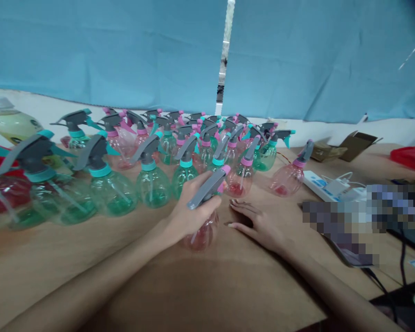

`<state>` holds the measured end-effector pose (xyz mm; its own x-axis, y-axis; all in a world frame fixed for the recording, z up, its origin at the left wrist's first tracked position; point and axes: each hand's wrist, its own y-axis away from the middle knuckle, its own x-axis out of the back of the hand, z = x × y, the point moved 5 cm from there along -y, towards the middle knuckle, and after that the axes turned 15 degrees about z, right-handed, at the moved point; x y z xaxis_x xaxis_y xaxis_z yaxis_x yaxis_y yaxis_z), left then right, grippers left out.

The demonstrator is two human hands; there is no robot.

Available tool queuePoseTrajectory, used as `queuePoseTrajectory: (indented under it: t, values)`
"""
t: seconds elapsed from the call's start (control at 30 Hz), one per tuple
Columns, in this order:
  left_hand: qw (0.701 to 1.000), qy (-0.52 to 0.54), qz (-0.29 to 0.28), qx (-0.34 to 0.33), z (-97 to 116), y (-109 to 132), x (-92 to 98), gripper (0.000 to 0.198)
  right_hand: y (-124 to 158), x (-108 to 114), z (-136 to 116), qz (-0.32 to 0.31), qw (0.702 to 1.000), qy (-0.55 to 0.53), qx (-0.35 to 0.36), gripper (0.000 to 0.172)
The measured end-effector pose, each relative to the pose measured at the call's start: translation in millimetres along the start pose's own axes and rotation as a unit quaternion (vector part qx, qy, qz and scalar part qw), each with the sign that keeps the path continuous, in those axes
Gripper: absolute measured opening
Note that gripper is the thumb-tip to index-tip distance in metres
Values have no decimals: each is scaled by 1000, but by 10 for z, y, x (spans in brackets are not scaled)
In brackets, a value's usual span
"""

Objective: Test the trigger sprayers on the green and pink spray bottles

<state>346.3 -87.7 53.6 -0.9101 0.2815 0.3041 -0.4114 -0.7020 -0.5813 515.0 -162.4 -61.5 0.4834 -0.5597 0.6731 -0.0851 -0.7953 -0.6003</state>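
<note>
My left hand (190, 205) is wrapped round the neck of a pink spray bottle (201, 233) with a grey trigger head and pink collar; the bottle stands on the brown table (90, 258) in front of me. My right hand (259, 221) lies flat on the table just right of that bottle, fingers stretched out towards it, holding nothing. Behind both hands stand several more spray bottles, green ones (152, 182) with teal collars at the left and pink ones (240, 177) at the middle and right.
A white power strip (320, 184) with a plugged-in adapter lies at the right, beside a lone pink bottle (290, 175). Cardboard boxes (358, 143) and something red (410, 159) sit at the far right. A blue curtain (124, 50) hangs behind. Black cables (403, 251) run at the right edge.
</note>
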Motion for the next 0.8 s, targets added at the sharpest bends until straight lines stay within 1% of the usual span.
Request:
queuePoseTrajectory:
  t: [0.07,0.13,0.33,0.47,0.63,0.8]
  values:
    - [1000,-9,12,-2,-2,8,2,18,-1,2,-1,-2,1000,1,-3,53]
    - [999,-22,24,-8,3,13,8,17,-1,4,-2,-4,1000,1,-7,53]
    - [999,-17,32,-31,17,7,11,11,1,-7,4,-3,1000,-3,-8,51]
    - [998,-15,39,-47,9,6,9,11,3,-14,12,-2,1000,-4,-10,50]
    - [998,-5,44,-46,13,10,10,11,-3,-11,3,-6,1000,-12,-10,51]
    - [998,-21,43,-27,8,15,13,11,-8,-6,-6,-8,1000,-13,-13,51]
